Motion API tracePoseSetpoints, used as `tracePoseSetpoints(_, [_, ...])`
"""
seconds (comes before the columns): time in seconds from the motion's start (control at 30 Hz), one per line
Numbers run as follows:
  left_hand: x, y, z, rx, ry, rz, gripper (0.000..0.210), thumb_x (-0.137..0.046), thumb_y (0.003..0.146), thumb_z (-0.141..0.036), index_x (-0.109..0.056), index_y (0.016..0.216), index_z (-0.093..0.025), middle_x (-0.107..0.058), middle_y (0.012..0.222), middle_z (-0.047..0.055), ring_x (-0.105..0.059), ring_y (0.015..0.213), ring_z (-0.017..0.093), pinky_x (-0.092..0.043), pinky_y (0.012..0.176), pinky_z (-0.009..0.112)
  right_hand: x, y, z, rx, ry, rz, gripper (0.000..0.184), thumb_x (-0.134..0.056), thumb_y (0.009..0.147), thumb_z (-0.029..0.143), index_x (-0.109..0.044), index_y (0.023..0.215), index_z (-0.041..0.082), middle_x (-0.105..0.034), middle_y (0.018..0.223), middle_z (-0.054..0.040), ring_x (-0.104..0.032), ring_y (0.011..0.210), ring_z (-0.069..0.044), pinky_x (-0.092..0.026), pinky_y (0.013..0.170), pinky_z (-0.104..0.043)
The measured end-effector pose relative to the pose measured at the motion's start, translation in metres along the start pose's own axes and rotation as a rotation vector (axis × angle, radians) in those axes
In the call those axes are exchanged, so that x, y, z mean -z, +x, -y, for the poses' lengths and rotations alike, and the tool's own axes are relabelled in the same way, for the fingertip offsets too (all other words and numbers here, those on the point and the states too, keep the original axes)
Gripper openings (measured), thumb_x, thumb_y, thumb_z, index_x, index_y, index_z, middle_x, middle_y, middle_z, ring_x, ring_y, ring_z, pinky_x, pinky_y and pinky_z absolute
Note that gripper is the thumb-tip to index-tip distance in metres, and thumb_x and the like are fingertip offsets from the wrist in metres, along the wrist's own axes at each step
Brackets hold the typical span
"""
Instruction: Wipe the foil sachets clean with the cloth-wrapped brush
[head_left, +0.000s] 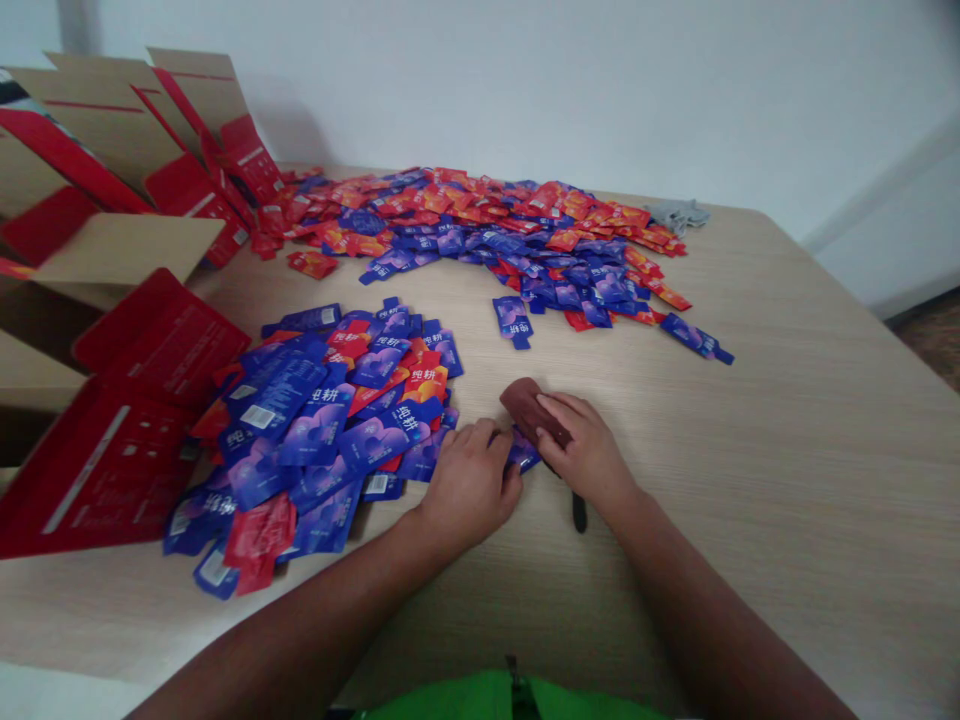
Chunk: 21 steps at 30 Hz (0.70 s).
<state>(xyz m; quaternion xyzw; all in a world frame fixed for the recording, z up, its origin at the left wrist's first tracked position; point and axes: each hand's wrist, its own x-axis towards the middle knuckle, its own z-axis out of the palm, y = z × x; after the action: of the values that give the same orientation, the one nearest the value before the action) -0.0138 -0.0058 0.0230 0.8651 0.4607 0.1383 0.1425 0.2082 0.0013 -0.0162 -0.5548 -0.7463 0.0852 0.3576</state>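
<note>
My right hand (pixel 589 445) is closed over a reddish-brown, slightly curved block-like piece (pixel 523 402), whose exact kind I cannot make out. A black strip (pixel 579 512) sticks out below that hand; whether it belongs to the brown piece is hidden. Under the two hands lies a blue-purple sachet (pixel 525 455), mostly covered. My left hand (pixel 474 478) rests with bent fingers at the sachet's left end, holding it against the table. Just left of it spreads a pile of blue and red spouted sachets (pixel 322 425).
A longer heap of red and blue sachets (pixel 480 225) runs along the table's back. Single blue sachets lie at its front (pixel 513 320) and right (pixel 696 337). Open red cardboard boxes (pixel 112 460) stand on the left. A grey cloth (pixel 679 214) sits at the back right, near the wall.
</note>
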Motion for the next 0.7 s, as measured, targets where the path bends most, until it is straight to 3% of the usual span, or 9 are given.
tracePoseSetpoints(0.3, [-0.003, 0.0, 0.001, 0.009, 0.013, -0.004, 0.039, -0.066, 0.095, -0.032, -0.066, 0.132, -0.021, -0.064, 0.122, 0.013, -0.063, 0.115, 0.033, -0.05, 0.098, 0.05, 0.004, 0.003, -0.003, -0.091, -0.108, -0.126, 0.044, -0.063, 0.096, 0.024, -0.07, 0.139, 0.022, -0.072, 0.134, -0.0155, -0.067, 0.121, -0.037, -0.057, 0.108, -0.065])
tracePoseSetpoints(0.47, [-0.004, 0.0, 0.001, 0.028, 0.004, -0.017, 0.04, -0.069, 0.094, -0.035, -0.064, 0.131, -0.021, -0.064, 0.12, 0.012, -0.063, 0.115, 0.033, -0.049, 0.098, 0.05, 0.013, 0.002, 0.01, -0.025, 0.056, -0.243, 0.044, -0.065, 0.095, 0.025, -0.069, 0.138, 0.026, -0.071, 0.138, -0.0128, -0.068, 0.126, -0.034, -0.056, 0.112, -0.06])
tracePoseSetpoints(0.7, [-0.007, 0.001, 0.001, 0.059, -0.012, -0.022, 0.044, -0.068, 0.094, -0.034, -0.061, 0.134, -0.02, -0.065, 0.125, 0.014, -0.062, 0.118, 0.033, -0.048, 0.097, 0.049, 0.009, -0.002, 0.015, 0.105, 0.178, 0.089, 0.047, -0.067, 0.093, 0.024, -0.067, 0.14, 0.026, -0.071, 0.139, -0.0113, -0.068, 0.127, -0.03, -0.059, 0.11, -0.053])
